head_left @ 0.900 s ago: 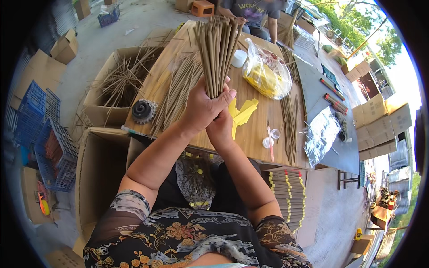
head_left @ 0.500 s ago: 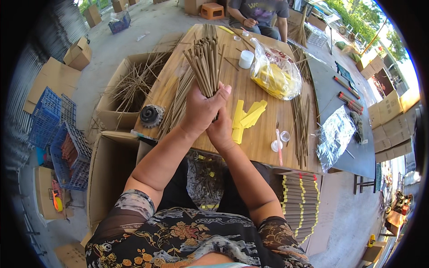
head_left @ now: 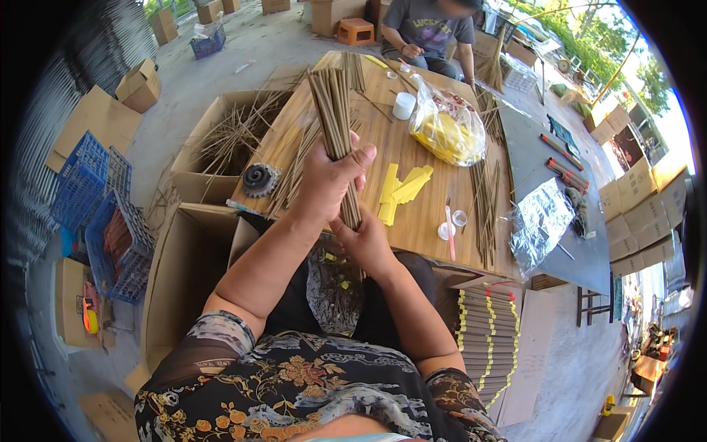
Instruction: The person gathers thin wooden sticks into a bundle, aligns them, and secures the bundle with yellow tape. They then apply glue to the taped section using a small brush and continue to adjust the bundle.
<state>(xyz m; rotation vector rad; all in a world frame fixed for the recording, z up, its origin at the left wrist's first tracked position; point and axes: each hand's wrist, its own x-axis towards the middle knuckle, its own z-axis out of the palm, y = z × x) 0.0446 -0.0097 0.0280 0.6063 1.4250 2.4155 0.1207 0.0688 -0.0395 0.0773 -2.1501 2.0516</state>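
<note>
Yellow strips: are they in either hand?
No, the yellow strips lie on the wooden table; the left hand and right hand hold the stick bundle.

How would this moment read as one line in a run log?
left hand: around stick bundle, upper grip | right hand: around bundle's lower part | yellow strips: on wooden table

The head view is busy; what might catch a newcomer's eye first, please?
Probably the bundle of brown sticks near centre, in the left grip with the right grip below. Next might come the yellow-filled clear bag on the wooden table, then the crumpled foil farther right.
</note>
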